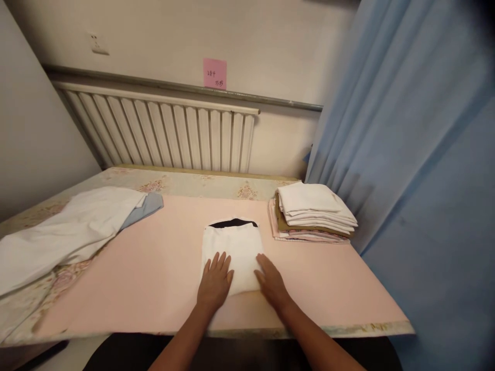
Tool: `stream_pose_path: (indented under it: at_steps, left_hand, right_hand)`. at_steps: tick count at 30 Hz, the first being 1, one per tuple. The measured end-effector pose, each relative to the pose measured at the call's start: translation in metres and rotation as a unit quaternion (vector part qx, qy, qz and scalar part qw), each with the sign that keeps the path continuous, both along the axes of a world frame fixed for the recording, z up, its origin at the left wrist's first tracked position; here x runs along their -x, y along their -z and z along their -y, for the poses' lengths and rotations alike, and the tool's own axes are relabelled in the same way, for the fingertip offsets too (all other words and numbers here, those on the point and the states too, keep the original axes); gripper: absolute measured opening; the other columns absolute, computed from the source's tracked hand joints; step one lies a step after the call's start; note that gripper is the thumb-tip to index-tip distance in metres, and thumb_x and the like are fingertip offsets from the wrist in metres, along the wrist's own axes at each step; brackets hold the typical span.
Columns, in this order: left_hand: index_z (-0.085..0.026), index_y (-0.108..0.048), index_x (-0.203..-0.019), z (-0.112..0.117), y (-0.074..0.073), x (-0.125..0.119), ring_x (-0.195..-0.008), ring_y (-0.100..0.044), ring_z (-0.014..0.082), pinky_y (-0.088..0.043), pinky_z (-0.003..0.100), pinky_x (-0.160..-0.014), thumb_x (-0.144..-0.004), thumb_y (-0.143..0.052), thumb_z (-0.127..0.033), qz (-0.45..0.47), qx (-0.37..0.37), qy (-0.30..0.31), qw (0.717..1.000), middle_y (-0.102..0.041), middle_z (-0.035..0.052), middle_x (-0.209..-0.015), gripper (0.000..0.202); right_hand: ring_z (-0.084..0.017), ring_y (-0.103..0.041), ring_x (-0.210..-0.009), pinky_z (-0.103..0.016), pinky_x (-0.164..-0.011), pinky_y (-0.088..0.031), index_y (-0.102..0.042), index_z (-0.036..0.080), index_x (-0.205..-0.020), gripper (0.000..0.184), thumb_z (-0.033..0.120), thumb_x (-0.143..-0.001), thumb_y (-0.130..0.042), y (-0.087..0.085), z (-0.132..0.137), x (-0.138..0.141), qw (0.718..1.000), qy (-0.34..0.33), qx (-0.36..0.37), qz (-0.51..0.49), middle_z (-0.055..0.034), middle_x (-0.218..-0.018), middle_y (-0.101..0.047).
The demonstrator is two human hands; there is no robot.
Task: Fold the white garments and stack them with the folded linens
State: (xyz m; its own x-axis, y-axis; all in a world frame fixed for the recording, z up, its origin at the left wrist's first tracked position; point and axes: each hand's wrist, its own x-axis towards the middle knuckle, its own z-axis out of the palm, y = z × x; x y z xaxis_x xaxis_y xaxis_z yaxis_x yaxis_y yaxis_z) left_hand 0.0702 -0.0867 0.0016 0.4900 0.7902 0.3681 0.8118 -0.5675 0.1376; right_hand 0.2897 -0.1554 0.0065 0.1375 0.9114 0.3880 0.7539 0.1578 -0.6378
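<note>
A white garment [235, 247], folded into a compact rectangle, lies flat on the pink cloth in front of me. A dark band shows inside its opening at the far edge. My left hand [215, 281] rests palm down on its near left part, fingers stretched out. At its right edge is my right hand [270, 278], also palm down with fingers extended and its fingertips on the fabric. Neither hand grips anything. The parts of the garment beneath the hands are hidden.
A stack of folded cloths [315, 214] stands at the right, white on top. Loose white fabric [77, 221] lies at the left over a blue-grey piece [149, 208]. The pink cloth [154, 268] covers a floral surface [185, 181]. A blue curtain [406, 144] hangs at right; a radiator [166, 129] is behind.
</note>
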Motion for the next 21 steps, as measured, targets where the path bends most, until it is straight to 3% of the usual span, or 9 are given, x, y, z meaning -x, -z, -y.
stream_pose_path:
  at_steps: [3, 6, 10, 13, 16, 21]
  left_hand:
    - [-0.021, -0.049, -0.137, 0.000, -0.002, -0.002, -0.140, -0.032, 0.0288, -0.026, 0.053, -0.113, -0.094, -0.036, -0.035, 0.029, 0.022, 0.005, 0.999, -0.046, 0.0093, -0.146, 0.047]
    - [-0.022, -0.051, -0.135, 0.001, -0.002, -0.003, -0.140, -0.032, 0.0290, -0.026, 0.054, -0.113, -0.094, -0.037, -0.036, 0.063, 0.039, 0.009, 0.997, -0.046, 0.0096, -0.146, 0.046]
    - [-0.021, -0.051, -0.135, 0.001, -0.003, -0.003, -0.140, -0.032, 0.0288, -0.025, 0.054, -0.114, -0.094, -0.037, -0.035, 0.065, 0.044, 0.008, 0.997, -0.046, 0.0101, -0.145, 0.046]
    - [-0.021, -0.050, -0.135, 0.001, -0.003, -0.003, -0.140, -0.032, 0.0283, -0.025, 0.052, -0.114, -0.094, -0.036, -0.035, 0.044, 0.041, 0.003, 0.998, -0.046, 0.0097, -0.145, 0.046]
    - [-0.020, -0.049, -0.136, 0.000, -0.002, -0.003, -0.140, -0.033, 0.0284, -0.025, 0.052, -0.113, -0.094, -0.036, -0.035, 0.033, 0.037, 0.002, 0.999, -0.046, 0.0101, -0.145, 0.047]
    - [-0.019, -0.050, -0.136, 0.000, -0.001, -0.002, -0.139, -0.033, 0.0289, -0.026, 0.052, -0.113, -0.094, -0.035, -0.034, 0.038, 0.035, 0.002, 0.999, -0.046, 0.0103, -0.145, 0.047]
  right_hand:
    - [-0.024, -0.057, -0.114, -0.040, -0.104, -0.040, -0.063, 0.019, -0.116, 0.037, 0.032, -0.083, -0.054, -0.008, 0.002, -0.007, 0.970, 0.115, 0.028, -0.215, -0.0104, -0.120, -0.064]
    - [-0.023, -0.064, -0.096, -0.035, -0.090, -0.049, -0.066, 0.019, -0.103, 0.032, 0.034, -0.076, -0.056, -0.013, -0.001, -0.013, 0.933, 0.144, 0.078, -0.319, -0.0082, -0.099, -0.070]
    - [-0.019, -0.066, -0.072, -0.030, -0.066, -0.053, -0.065, 0.017, -0.097, 0.032, 0.035, -0.073, -0.053, -0.010, -0.007, -0.019, 0.916, 0.129, 0.126, -0.358, -0.0044, -0.078, -0.071]
    - [-0.018, -0.064, -0.064, -0.027, -0.058, -0.050, -0.066, 0.017, -0.093, 0.031, 0.032, -0.068, -0.055, -0.010, -0.010, -0.021, 0.910, 0.121, 0.151, -0.366, -0.0015, -0.069, -0.069]
    - [-0.019, -0.063, -0.063, -0.027, -0.058, -0.048, -0.069, 0.018, -0.089, 0.029, 0.030, -0.066, -0.056, -0.016, -0.012, -0.023, 0.910, 0.121, 0.166, -0.361, -0.0006, -0.065, -0.068]
    - [-0.021, -0.065, -0.075, -0.029, -0.067, -0.049, -0.071, 0.018, -0.087, 0.027, 0.028, -0.064, -0.059, -0.027, -0.018, -0.020, 0.914, 0.112, 0.169, -0.352, -0.0030, -0.076, -0.071]
